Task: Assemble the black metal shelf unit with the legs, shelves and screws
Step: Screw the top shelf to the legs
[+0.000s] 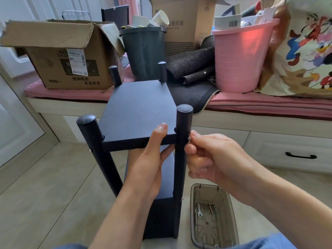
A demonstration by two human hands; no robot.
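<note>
Open floor (45, 186) left of the shelf unit (138, 112); parts tray (231, 212) crowds its right.

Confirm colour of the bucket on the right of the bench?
Pink bucket, ribbed sides; clearest in the head view.

Readable text from my feed: open brown box (59, 56) at 10 o'clock has bold print "大有作为" low on its front; the white shipping label (77, 62) above it is too small to read. Tall carton (181, 24) at 12 o'clock reads "电脑机箱", with a partial "Case" beneath. Barcode tag (227, 22) in the pink bucket (240, 56) at 1 o'clock: digits illegible.
</note>
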